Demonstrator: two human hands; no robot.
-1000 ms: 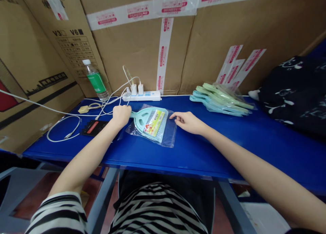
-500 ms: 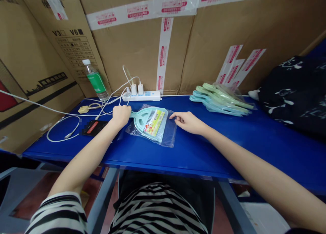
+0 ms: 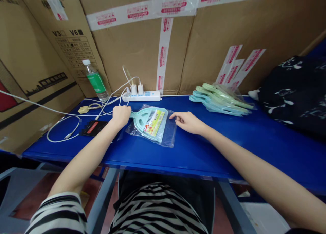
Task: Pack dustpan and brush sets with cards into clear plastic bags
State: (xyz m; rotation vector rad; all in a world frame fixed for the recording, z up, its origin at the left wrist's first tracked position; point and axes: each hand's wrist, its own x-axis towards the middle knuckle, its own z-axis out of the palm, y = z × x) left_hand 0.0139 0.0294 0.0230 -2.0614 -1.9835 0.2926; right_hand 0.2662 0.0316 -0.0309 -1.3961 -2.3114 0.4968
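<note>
A small pale teal dustpan [image 3: 142,120] lies on the blue table, with clear plastic bag [image 3: 169,135] around it and spreading beyond its edges. A yellow and green label card [image 3: 154,123] covers part of its pan, beside a striped strip. My left hand [image 3: 121,115] is closed around the dustpan's handle, which it mostly hides. At the bag's right edge is my right hand [image 3: 187,122], its index finger stretched toward the plastic and the other fingers loosely bent. Nothing shows in its grasp; whether the fingertip touches the bag is unclear.
Several wrapped green and blue dustpans [image 3: 221,100] are stacked at the back right, near a dark patterned bag [image 3: 295,94]. A power strip [image 3: 142,96], white cables, a water bottle [image 3: 96,81] and a black device [image 3: 93,128] occupy the left. Cardboard [image 3: 137,50] walls the back.
</note>
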